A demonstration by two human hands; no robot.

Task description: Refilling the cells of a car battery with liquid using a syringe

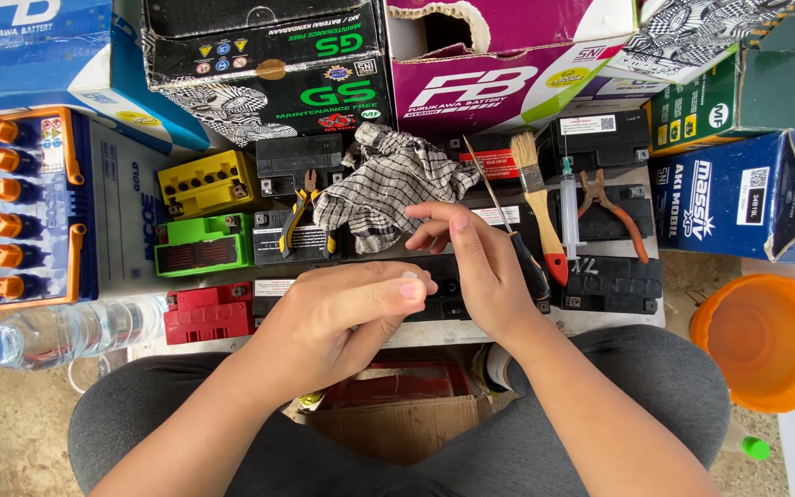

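Concrete floor (11, 433) shows at the lower left, and a low white bench (434, 333) crowded with small batteries sits just past the seated person's knees, so everything lies within arm's reach.

Nearest, the left hand (338, 317) curls with fingertips pinched together over the front edge of a black battery (443, 285); whether it grips anything small I cannot tell. The right hand (480, 267) rests on the same battery's top, fingers loosely bent and empty, likely steadying it.

Just beside the right hand lie a screwdriver (517, 244), a brush (540, 207), a syringe (570, 207) and orange pliers (614, 207), laid parallel on other batteries, handles toward the person for easy pickup. A checked rag (388, 184) is bunched just beyond the hands, yellow pliers (301, 216) beside it. To the left sit red (206, 313), green (202, 244) and yellow batteries (206, 182). Cartons (269, 64) line the far edge.
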